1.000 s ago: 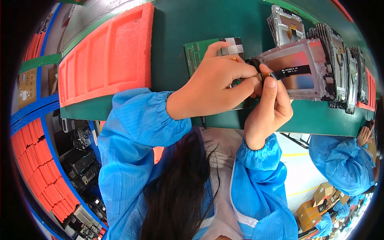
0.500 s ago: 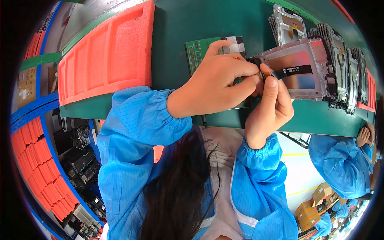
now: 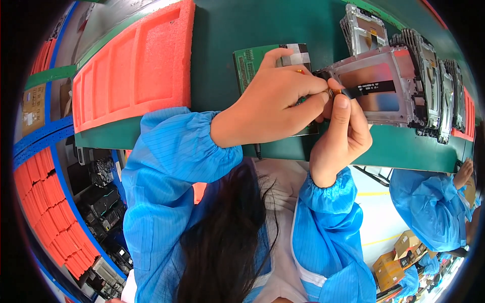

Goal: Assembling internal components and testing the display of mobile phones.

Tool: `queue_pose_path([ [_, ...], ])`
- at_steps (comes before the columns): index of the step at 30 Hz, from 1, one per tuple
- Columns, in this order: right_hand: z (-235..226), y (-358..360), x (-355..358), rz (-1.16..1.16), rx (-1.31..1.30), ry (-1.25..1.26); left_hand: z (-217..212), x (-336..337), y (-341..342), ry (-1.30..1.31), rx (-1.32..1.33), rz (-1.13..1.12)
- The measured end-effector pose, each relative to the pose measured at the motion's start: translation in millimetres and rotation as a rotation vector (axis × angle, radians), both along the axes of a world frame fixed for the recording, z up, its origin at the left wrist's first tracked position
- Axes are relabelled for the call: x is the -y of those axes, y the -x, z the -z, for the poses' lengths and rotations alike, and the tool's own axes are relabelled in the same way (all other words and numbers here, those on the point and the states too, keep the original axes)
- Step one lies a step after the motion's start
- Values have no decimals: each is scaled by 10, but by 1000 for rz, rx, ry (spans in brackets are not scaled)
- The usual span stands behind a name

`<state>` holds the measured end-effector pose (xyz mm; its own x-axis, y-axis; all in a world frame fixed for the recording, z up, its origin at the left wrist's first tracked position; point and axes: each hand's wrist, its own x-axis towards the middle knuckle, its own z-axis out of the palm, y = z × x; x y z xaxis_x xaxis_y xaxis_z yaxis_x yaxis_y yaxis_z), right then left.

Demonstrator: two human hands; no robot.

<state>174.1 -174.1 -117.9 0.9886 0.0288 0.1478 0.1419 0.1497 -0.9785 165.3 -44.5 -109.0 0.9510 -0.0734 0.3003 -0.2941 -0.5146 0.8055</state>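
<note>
Meanwhile, orange foam tray (image 3: 134,65) sits beside both hands (image 3: 323,108).

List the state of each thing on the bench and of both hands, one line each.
Green circuit board: flat on the green bench, mostly covered by the left hand.
Metal frame: lying face up beside the board.
Orange foam tray: empty.
Left hand: pressing on the board.
Right hand: pinching the flat cable.

Left hand (image 3: 275,103) curled palm-down, right hand (image 3: 341,139) upright beside it, fingertips meeting in pinching grip
</note>
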Motion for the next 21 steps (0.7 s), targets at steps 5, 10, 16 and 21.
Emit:
queue_pose_path([
  [5,-2,3,3,-27,35,-13,3,-1,-6,20,-6,8],
  [10,-20,20,5,-29,-18,-23,4,-4,-4,35,-3,7],
  [16,6,28,28,-27,45,60,-99,-73,18,-16,-123,50],
  [21,147,-14,63,37,182,204,-88,-67,19,-143,-90,79],
])
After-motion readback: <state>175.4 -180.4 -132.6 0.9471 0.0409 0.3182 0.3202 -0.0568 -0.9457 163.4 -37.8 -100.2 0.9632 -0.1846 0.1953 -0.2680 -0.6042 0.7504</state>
